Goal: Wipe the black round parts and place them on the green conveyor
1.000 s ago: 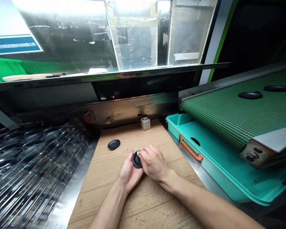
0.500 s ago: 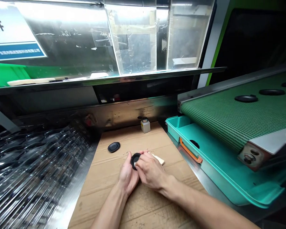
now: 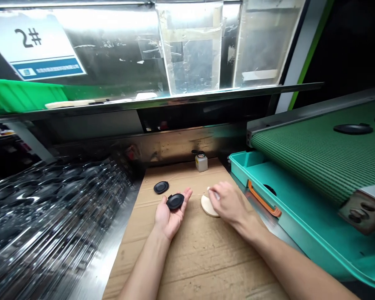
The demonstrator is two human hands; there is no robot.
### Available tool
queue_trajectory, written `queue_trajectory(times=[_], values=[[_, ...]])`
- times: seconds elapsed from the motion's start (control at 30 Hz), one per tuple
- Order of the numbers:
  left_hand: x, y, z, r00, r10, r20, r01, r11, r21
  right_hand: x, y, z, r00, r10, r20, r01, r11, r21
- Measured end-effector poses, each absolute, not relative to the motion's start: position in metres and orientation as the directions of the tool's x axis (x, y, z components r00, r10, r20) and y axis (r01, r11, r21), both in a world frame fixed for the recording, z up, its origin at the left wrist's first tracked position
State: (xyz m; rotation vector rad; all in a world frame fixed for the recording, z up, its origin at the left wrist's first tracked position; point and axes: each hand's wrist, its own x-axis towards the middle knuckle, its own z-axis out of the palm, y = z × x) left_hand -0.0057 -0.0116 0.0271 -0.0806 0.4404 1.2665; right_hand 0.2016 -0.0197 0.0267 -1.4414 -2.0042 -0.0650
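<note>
My left hand point(image 3: 168, 221) lies palm up over the cardboard and holds a round black plastic lid point(image 3: 175, 201) with a small tab, between thumb and fingers. My right hand point(image 3: 229, 202) is closed in a pinch, slightly blurred, above a round cream-white pad point(image 3: 208, 206). A small white piece point(image 3: 208, 188) shows at its fingertips; its kind is unclear. A second black lid point(image 3: 161, 187) rests on the cardboard sheet point(image 3: 193, 258), beyond my left hand.
A small white bottle point(image 3: 201, 162) with a black top stands at the back. Stacked clear trays point(image 3: 59, 208) holding black parts fill the left. On the right, a green conveyor point(image 3: 306, 154) carries black lids above a teal bin point(image 3: 312, 246) with an orange handle point(image 3: 264, 202).
My right hand has moved away from the lid, rightward to the white pad. The lid now lies more openly in my left hand. The camera view has turned a little left.
</note>
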Motion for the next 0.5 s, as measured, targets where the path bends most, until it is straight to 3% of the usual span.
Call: queue_trajectory(times=[0.1,0.3,0.5], values=[[-0.009,-0.013,0.028,0.222,0.888,-0.404,-0.936,0.31,0.167,0.213,-0.012,0.027,-0.118,0.861,0.494,0.941,0.256,-0.222],[-0.011,-0.014,0.028,0.21,0.891,-0.404,-0.931,0.308,0.196,0.197,-0.028,0.017,-0.392,0.843,0.368,0.841,0.49,-0.229],[-0.014,-0.013,0.024,0.231,0.906,-0.355,-0.923,0.319,0.213,0.199,-0.022,0.007,-0.369,0.875,0.313,0.84,0.458,-0.292]])
